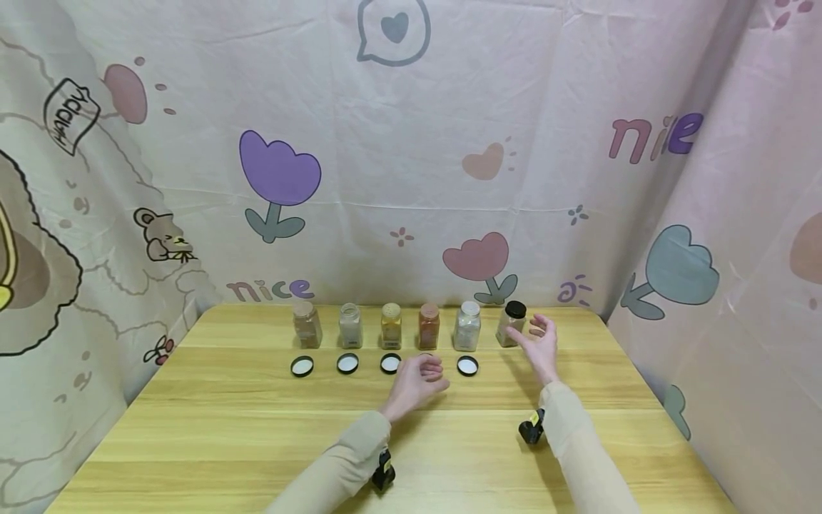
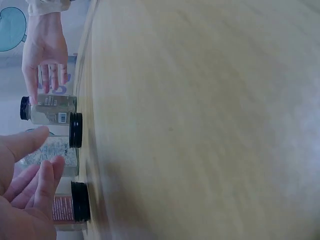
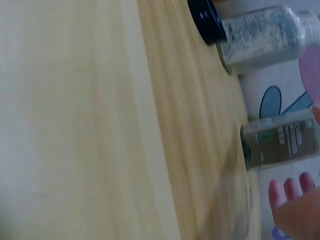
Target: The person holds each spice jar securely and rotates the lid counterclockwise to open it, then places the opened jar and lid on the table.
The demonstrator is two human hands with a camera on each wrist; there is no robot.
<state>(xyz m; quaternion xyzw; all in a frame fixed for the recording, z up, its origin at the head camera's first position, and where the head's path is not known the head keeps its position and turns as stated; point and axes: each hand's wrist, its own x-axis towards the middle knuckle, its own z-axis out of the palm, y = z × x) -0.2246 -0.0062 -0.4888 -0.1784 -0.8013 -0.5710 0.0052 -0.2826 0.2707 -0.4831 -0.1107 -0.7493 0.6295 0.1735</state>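
At the right end of a row of glass spice jars, one jar [image 1: 510,333] wears its black cap [image 1: 515,309]. My right hand [image 1: 541,350] is just beside it, thumb and fingers spread, and any contact cannot be told. The right wrist view shows this jar's brownish contents [image 3: 282,140] and some fingertips near it. My left hand [image 1: 416,384] hovers over the table, fingers loosely bent around nothing, partly covering a cap in front of the red-brown jar [image 1: 429,328]. Nearby are a capless jar of whitish flakes [image 1: 467,328] and its upturned cap [image 1: 467,366].
Further left stand a yellow jar [image 1: 391,328], a pale grey one [image 1: 350,328] and a light brown one [image 1: 307,328], capless. Their black-rimmed caps lie in front, including the leftmost cap [image 1: 302,366]. A printed curtain [image 1: 398,178] hangs behind the wooden table [image 1: 257,428].
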